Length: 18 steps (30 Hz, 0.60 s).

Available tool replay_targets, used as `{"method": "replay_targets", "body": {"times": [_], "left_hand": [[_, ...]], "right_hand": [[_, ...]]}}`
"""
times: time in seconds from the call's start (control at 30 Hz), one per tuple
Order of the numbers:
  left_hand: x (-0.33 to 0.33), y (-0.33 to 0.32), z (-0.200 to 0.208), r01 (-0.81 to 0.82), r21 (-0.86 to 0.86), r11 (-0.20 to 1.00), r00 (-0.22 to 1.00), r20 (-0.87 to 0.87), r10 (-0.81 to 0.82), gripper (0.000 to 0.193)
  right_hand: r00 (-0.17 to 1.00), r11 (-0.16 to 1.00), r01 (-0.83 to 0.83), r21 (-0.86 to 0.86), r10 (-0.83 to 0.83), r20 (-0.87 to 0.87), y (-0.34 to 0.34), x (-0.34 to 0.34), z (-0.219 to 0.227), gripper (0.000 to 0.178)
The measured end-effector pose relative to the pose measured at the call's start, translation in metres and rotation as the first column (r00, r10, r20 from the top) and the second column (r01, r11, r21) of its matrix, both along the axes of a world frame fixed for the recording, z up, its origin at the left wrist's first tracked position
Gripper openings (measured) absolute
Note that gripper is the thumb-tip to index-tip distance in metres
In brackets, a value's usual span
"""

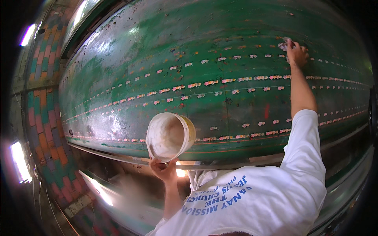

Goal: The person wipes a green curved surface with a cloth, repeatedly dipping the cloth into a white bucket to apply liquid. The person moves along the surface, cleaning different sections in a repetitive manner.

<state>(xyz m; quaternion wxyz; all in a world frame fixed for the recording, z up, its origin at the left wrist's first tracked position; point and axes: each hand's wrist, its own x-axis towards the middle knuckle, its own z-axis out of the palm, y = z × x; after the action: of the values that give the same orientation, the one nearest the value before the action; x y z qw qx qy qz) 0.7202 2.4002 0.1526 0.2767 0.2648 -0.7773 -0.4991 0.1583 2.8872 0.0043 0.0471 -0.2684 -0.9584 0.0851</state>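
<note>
My left hand is closed on the near rim of a whitish plastic bucket with a yellow patch on its side. The bucket's wide mouth faces up toward me, and its inside looks pale and smeared. It is over the near part of a long green table; whether it rests there I cannot tell. My right arm stretches far across the table. There, my right hand is closed on a crumpled greyish rag against the green surface.
Rows of small pink and white printed marks run along the table, with wet-looking sheen at its left. A rail lines the near edge. Coloured floor tiles lie at left, beside another long table.
</note>
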Motion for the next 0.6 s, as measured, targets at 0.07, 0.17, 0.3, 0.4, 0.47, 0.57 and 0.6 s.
{"method": "replay_targets", "body": {"times": [0.07,0.17,0.3,0.4,0.47,0.57,0.6], "left_hand": [[-0.004,0.008,-0.002,-0.108,0.055,0.993,0.991,0.081,0.103,0.071],[-0.013,0.019,-0.004,-0.167,0.130,0.977,0.981,0.117,0.152,0.069],[-0.020,0.020,-0.011,-0.130,0.105,0.986,0.988,0.096,0.121,0.067],[-0.018,0.012,-0.022,-0.072,0.005,0.997,0.989,0.131,0.071,0.065],[-0.013,0.008,-0.028,0.016,-0.037,0.999,0.991,0.133,-0.011,0.063],[-0.008,0.003,-0.037,-0.072,0.005,0.997,0.985,0.159,0.070,0.065],[-0.006,-0.003,-0.034,-0.074,-0.074,0.995,0.955,0.283,0.092,0.062]], "right_hand": [[0.971,0.972,-0.233,0.022,0.234,-0.056,-0.045,-0.016,0.000,0.062],[0.795,0.827,-0.559,0.056,0.554,-0.248,-0.136,-0.026,-0.003,0.065],[0.586,0.594,-0.801,-0.077,0.751,-0.305,-0.272,0.029,-0.002,0.034],[0.364,0.354,-0.931,-0.091,0.870,-0.332,-0.334,0.117,0.009,0.029],[0.216,0.172,-0.971,-0.163,0.927,-0.308,-0.345,0.182,0.016,0.028],[0.244,0.201,-0.969,-0.143,0.857,-0.453,-0.324,0.236,0.014,0.022],[0.297,0.258,-0.955,-0.146,0.813,-0.501,-0.306,0.237,0.010,0.021]]}}
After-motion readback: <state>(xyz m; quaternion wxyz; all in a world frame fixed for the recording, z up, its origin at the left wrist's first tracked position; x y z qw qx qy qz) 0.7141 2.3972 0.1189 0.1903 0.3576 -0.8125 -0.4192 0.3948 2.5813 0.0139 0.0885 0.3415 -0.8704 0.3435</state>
